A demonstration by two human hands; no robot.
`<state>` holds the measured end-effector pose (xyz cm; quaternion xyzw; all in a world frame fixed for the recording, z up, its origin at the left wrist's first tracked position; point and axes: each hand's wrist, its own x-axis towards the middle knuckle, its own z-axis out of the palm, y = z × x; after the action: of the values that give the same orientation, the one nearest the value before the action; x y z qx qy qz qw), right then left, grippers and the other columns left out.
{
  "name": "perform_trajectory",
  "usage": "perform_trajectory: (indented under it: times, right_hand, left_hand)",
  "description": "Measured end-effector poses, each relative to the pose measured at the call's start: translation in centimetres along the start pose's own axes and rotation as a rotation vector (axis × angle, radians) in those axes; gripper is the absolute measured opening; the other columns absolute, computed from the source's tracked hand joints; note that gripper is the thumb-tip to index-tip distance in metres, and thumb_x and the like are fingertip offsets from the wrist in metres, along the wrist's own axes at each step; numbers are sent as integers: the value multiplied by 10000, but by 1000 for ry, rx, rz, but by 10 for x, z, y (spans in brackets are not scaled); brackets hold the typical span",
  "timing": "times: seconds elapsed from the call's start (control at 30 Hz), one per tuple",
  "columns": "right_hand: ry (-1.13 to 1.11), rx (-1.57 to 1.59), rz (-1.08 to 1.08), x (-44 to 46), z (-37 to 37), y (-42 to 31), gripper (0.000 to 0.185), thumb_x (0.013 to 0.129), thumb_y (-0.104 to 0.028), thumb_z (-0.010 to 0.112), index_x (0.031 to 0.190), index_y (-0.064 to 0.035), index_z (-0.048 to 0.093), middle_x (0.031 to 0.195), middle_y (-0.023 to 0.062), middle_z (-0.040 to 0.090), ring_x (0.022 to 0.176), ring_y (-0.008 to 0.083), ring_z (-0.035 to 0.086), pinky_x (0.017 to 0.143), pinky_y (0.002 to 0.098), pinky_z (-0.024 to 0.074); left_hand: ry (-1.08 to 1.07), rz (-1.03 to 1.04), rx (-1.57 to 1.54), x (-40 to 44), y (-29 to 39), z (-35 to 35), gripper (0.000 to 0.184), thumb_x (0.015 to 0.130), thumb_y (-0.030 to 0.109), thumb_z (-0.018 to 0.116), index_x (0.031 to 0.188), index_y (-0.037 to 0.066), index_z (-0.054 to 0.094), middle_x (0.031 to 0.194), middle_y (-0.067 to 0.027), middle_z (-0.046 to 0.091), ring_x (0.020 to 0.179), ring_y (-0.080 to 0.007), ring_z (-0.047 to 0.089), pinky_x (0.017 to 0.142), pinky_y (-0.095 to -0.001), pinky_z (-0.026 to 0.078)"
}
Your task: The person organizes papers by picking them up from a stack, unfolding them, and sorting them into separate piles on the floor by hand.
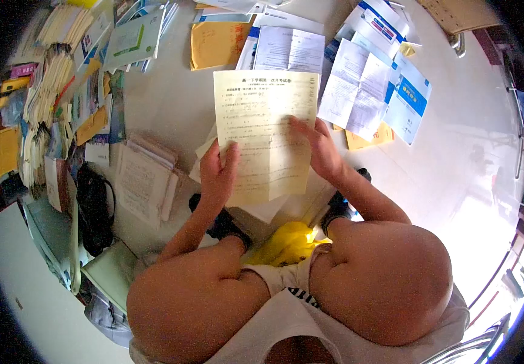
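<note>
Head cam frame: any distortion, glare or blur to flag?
Head view: strong fisheye bowing, black corners. Head view: glare washes out the floor at picture right. Head view: held sheet has a readable heading but soft smaller print.

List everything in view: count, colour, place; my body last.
Floor: 1, pale, beneath
Printed sheet: 1, cream, centre
Loose sheets: several, white, floor ahead
Booklets: several, blue and white, beside loose sheets
Envelopes: several, orange, ahead and left
Paper stack: 1, off-white, left floor
Heaped papers: several piles, mixed colours, far left
Bag: 1, black, left
Plastic: 1, yellow, below printed sheet
Shoes: 2, dark, flanking the plastic
Clothing: count unclear, white, lap
Legs: 2, bare, lower half
Left hand: 1, bare, sheet's left
Right hand: 1, bare, sheet's right
</note>
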<state>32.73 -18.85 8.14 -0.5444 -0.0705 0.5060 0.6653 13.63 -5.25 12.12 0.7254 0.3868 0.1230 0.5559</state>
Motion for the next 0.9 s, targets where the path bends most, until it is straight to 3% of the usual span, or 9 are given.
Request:
perform_trajectory:
  times: [0.27, 0.6, 0.73, 0.9]
  right_hand:
    - [-9, 147, 72, 6, -7, 13, 381, 969, -294, 679, 1188, 16, 644, 1062, 66, 707, 927, 159, 640, 832, 322, 526]
    - [-71, 25, -30, 0, -12, 10, 387, 939, -179, 702, 1262, 11, 604, 1151, 75, 695, 993, 158, 646, 892, 324, 530]
    - [-68, -14, -54, -5, -10, 6, 362, 935, -153, 709, 1244, 7, 610, 1130, 67, 699, 987, 158, 645, 882, 322, 532]
    - [-6, -92, -96, -15, -14, -5, 336, 943, -150, 705, 1226, 10, 619, 1110, 70, 702, 979, 156, 645, 879, 319, 533]
  left_hand:
    - [35, 22, -40, -1, -4, 0, 392, 1077, 285, 490, 1250, -46, 609, 1016, -94, 703, 893, -103, 611, 782, -285, 508]
    - [24, 20, -27, -1, -8, -1, 398, 1075, 294, 497, 1228, -50, 628, 906, -45, 656, 788, -65, 544, 710, -241, 468]
    - [6, -11, 87, -1, -9, -5, 396, 1072, 294, 506, 1226, -48, 632, 921, -47, 662, 794, -64, 546, 713, -240, 469]
    - [-71, 39, -118, -4, -5, -2, 339, 1061, 242, 525, 1212, -41, 634, 985, -71, 694, 853, -67, 598, 713, -243, 503]
